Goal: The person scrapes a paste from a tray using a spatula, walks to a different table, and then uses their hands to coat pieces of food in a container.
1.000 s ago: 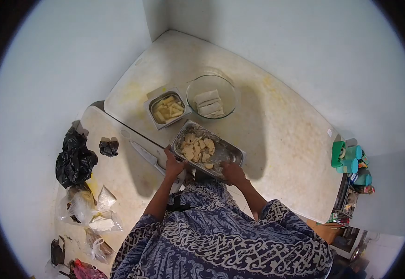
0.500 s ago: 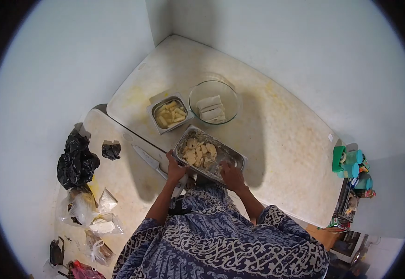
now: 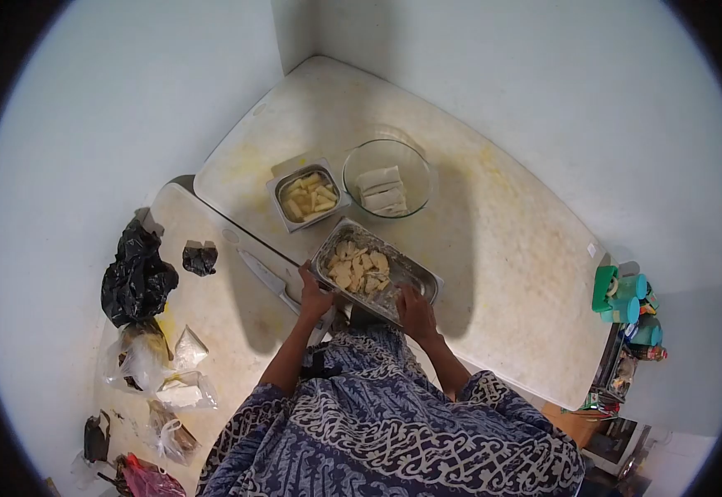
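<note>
A rectangular metal tray (image 3: pixel 417 286) sits near the table's front edge, tilted across my view. Pale, beige, batter-like pieces (image 3: pixel 358 269) lie heaped in its left part, and smears coat the bare right part. My left hand (image 3: pixel 316 296) grips the tray's near left rim. At the near right side of the tray is my right hand (image 3: pixel 415 313), its fingers curled together over the rim; what they hold, if anything, is hidden. A large knife (image 3: pixel 263 273) lies left of my left hand, its handle end partly covered by that arm.
Behind the tray stand a small metal pan (image 3: pixel 284 195) of pale yellow sticks and a glass bowl (image 3: pixel 387 142) with white slabs. Black plastic bags (image 3: pixel 137 277) and clear bags (image 3: pixel 185 391) line the left side. Jars (image 3: pixel 626 298) stand at the far right.
My right hand's fingers have drawn back from inside the tray toward its near right rim and curled more. My left hand stays on the tray. The whole view has shifted slightly.
</note>
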Tool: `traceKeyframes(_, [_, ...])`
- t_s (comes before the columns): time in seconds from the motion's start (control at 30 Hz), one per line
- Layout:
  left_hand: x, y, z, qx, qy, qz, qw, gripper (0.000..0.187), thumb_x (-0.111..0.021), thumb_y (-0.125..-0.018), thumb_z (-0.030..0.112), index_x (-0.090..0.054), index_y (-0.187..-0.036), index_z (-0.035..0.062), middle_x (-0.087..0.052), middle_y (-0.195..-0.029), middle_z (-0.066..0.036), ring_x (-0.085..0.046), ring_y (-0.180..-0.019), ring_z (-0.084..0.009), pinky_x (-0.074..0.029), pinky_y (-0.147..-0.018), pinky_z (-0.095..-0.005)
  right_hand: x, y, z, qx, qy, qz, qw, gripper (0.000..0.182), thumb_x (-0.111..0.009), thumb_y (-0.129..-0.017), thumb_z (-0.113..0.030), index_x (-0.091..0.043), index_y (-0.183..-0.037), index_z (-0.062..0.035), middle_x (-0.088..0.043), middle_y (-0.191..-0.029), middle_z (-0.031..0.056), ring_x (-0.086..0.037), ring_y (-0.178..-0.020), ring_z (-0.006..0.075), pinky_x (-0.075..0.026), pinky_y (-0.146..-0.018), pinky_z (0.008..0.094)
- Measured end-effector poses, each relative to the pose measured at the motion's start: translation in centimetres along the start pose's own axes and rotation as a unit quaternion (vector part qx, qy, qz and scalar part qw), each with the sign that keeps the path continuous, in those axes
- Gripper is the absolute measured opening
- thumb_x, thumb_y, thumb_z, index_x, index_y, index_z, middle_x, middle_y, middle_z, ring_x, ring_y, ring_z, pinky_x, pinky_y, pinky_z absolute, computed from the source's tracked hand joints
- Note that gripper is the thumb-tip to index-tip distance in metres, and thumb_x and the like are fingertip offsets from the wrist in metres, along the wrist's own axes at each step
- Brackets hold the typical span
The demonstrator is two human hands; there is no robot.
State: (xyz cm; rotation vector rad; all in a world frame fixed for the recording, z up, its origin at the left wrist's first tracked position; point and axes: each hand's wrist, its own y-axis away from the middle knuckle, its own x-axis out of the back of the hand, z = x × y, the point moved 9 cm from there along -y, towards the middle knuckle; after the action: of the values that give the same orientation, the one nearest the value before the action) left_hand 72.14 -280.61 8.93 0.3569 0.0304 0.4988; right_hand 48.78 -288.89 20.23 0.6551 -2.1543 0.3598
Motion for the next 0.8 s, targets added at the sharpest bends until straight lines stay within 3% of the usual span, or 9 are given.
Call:
traceKeyframes(0.1, [0.2,-0.6,-0.4,-0.058,-0.074,0.024,0.995,0.099,-0.077,-0.071,0.001,-0.010,-0.141,0.0082,-0.048,-0.127,-0.027,-0.058,-0.110,-0.0349,-0.049,-0.089,-0.0399,-0.4,-0.3,0.9,-0.022,0.006,-0.012,1.000,0.025,-0.049,-0.092,-0.011,-0.054,-0.116,-0.0072,-0.063,-0.101,0.0237,-0.061,-0.082,0.0450,-0.049,-0.070,0.0512])
traceKeyframes(0.2, [0.5,-1.1,-2.1,-0.039,-0.095,0.027,0.994,0.096,-0.075,-0.072,-0.002,-0.009,-0.141,0.0098,-0.054,-0.121,-0.028,-0.062,-0.102,-0.0343,-0.052,-0.082,-0.0390,-1.2,-0.4,1.3,-0.022,0.020,-0.050,0.998,0.026,-0.048,-0.092,-0.010,-0.053,-0.117,-0.0068,-0.061,-0.103,0.0242,-0.061,-0.084,0.0452,-0.049,-0.070,0.0519])
traceKeyframes(0.3, [0.1,0.1,0.2,0.000,-0.043,0.016,0.999,0.095,-0.074,-0.073,-0.002,-0.009,-0.141,0.0114,-0.060,-0.112,-0.027,-0.066,-0.093,-0.0339,-0.054,-0.076,-0.0383,-2.1,-0.3,1.7,-0.028,0.051,-0.074,0.996,0.028,-0.048,-0.091,-0.009,-0.052,-0.119,-0.0064,-0.059,-0.105,0.0252,-0.060,-0.086,0.0453,-0.050,-0.071,0.0522])
traceKeyframes(0.43, [0.3,0.5,1.5,-0.021,-0.089,0.031,0.995,0.095,-0.074,-0.074,-0.002,-0.008,-0.141,0.0118,-0.065,-0.101,-0.025,-0.067,-0.088,-0.0340,-0.053,-0.074,-0.0392,-3.6,-0.5,2.9,-0.040,0.049,-0.081,0.995,0.029,-0.048,-0.090,-0.009,-0.050,-0.119,-0.0059,-0.057,-0.107,0.0264,-0.060,-0.087,0.0451,-0.050,-0.072,0.0526])
traceKeyframes(0.5, [0.4,0.2,1.3,-0.033,-0.107,0.035,0.993,0.095,-0.074,-0.074,-0.002,-0.008,-0.141,0.0121,-0.066,-0.099,-0.025,-0.068,-0.086,-0.0341,-0.053,-0.073,-0.0395,-4.3,-0.7,2.4,-0.003,0.076,-0.069,0.995,0.029,-0.049,-0.090,-0.011,-0.050,-0.119,-0.0059,-0.059,-0.102,0.0255,-0.060,-0.086,0.0451,-0.050,-0.072,0.0530])
traceKeyframes(0.53, [0.2,0.3,1.0,-0.016,-0.084,0.024,0.996,0.095,-0.074,-0.074,-0.002,-0.008,-0.141,0.0122,-0.065,-0.101,-0.026,-0.067,-0.088,-0.0339,-0.053,-0.074,-0.0396,-4.4,-0.8,2.0,0.015,0.089,-0.063,0.994,0.029,-0.050,-0.090,-0.012,-0.050,-0.118,-0.0059,-0.060,-0.100,0.0250,-0.060,-0.085,0.0451,-0.050,-0.072,0.0532])
traceKeyframes(0.6, [0.0,0.4,0.7,0.018,-0.040,0.005,0.999,0.095,-0.074,-0.075,-0.001,-0.008,-0.142,0.0123,-0.064,-0.106,-0.027,-0.067,-0.092,-0.0337,-0.053,-0.076,-0.0398,-4.1,-1.0,1.8,-0.040,0.099,-0.144,0.984,0.030,-0.051,-0.089,-0.014,-0.050,-0.118,-0.0062,-0.061,-0.095,0.0253,-0.061,-0.083,0.0452,-0.050,-0.072,0.0533])
traceKeyframes(0.73, [0.3,-0.2,-0.5,-0.042,-0.090,0.033,0.995,0.094,-0.073,-0.075,-0.002,-0.008,-0.142,0.0127,-0.059,-0.117,-0.027,-0.064,-0.100,-0.0333,-0.054,-0.077,-0.0385,-2.1,-2.3,1.4,-0.054,0.126,-0.229,0.964,0.033,-0.054,-0.089,-0.018,-0.051,-0.119,-0.0047,-0.064,-0.085,0.0224,-0.064,-0.087,0.0395,-0.051,-0.073,0.0520])
traceKeyframes(0.8, [0.4,-0.8,-1.2,-0.073,-0.119,0.045,0.989,0.095,-0.073,-0.075,-0.003,-0.008,-0.142,0.0128,-0.057,-0.120,-0.027,-0.063,-0.103,-0.0331,-0.054,-0.077,-0.0378,-0.2,-3.5,1.4,-0.052,0.099,-0.179,0.977,0.033,-0.054,-0.089,-0.017,-0.051,-0.119,-0.0031,-0.064,-0.082,0.0233,-0.064,-0.086,0.0401,-0.051,-0.074,0.0519])
